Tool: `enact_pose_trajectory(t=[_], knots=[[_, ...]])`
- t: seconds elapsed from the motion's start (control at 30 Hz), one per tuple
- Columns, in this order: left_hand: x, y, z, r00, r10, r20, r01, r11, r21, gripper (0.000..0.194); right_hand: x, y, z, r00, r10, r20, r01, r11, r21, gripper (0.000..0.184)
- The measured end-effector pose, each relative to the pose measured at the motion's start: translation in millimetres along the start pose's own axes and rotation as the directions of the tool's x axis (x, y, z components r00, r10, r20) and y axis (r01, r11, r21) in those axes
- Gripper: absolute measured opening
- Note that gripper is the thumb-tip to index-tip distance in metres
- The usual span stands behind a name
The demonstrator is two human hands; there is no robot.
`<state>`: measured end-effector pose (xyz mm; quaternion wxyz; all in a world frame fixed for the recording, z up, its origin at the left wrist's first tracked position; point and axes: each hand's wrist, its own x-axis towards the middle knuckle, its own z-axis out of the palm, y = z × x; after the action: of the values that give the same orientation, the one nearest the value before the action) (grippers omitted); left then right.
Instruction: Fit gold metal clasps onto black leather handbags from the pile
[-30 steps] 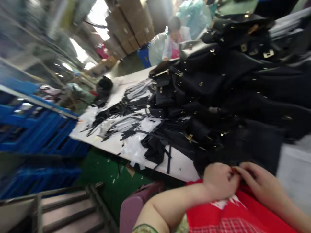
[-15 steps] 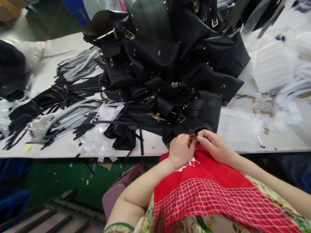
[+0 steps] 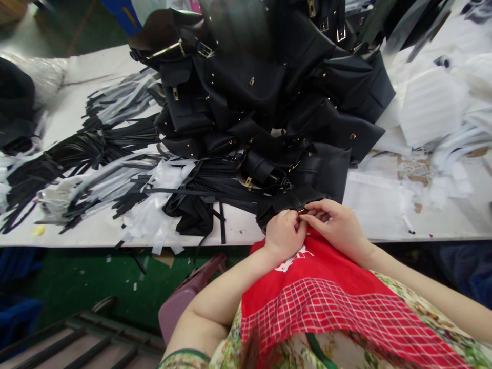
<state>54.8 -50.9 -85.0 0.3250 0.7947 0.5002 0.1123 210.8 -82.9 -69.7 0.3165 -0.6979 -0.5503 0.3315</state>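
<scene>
At the table's front edge, my left hand [image 3: 284, 234] and my right hand [image 3: 338, 224] meet with fingers pinched together. Between their fingertips is a small shiny metal fitting [image 3: 301, 210], gold and reddish, at the near edge of a black bag [image 3: 286, 201]. The fingers cover most of the fitting, so its exact kind does not show. Just behind lies a black strap with a gold buckle [image 3: 248, 181]. Beyond it rises a large heap of black handbags [image 3: 246, 87] with gold-coloured hardware.
Bundles of black strips [image 3: 96, 146] and crumpled white wrapping [image 3: 148, 223] lie on the white table [image 3: 240, 233] to the left. White foam sheets [image 3: 430, 102] are at the right. Below are a mauve chair [image 3: 184, 302] and a slatted rack [image 3: 88, 343].
The view has swung from a tilted look leftwards to straight over the table. Both hands stay pinched together at the bag's edge; my right hand's fingers have shifted slightly left over the fitting.
</scene>
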Motion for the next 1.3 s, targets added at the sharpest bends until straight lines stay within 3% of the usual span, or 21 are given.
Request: enact_pose_trajectory(t=[0.2,0.37,0.5,0.7,0.93,1.17,1.3], knots=[[0,-2,2.0,0.999,0.045,0.0,-0.045,0.999,0.016,0.028,5,7,2,0.997,0.068,0.02,-0.068,0.997,0.028,0.02],[-1,-1,1.1,0.998,0.048,0.03,-0.049,0.998,0.046,0.024,4,5,3,0.992,-0.1,0.081,0.11,0.986,-0.128,0.02],[-1,0,-0.3,0.998,0.011,0.06,-0.016,0.997,0.081,0.014,-2,-1,3,0.949,-0.236,0.209,0.267,0.954,-0.134,0.016],[0,2,-1.6,0.997,-0.024,0.068,0.019,0.997,0.069,0.013,-5,-3,-2,0.928,-0.275,0.252,0.322,0.932,-0.165,0.015],[1,2,-3.7,0.992,-0.075,0.106,0.066,0.994,0.09,0.013,-2,-10,-3,0.844,-0.408,0.348,0.501,0.831,-0.241,0.02],[-1,0,-2.8,0.992,-0.065,0.109,0.053,0.992,0.111,0.01,2,-13,-3,0.856,-0.389,0.342,0.456,0.878,-0.144,0.017],[-2,1,-7.2,0.996,-0.042,0.083,0.029,0.988,0.152,0.024,10,-11,-9,0.916,-0.365,0.165,0.394,0.897,-0.201,0.015]])
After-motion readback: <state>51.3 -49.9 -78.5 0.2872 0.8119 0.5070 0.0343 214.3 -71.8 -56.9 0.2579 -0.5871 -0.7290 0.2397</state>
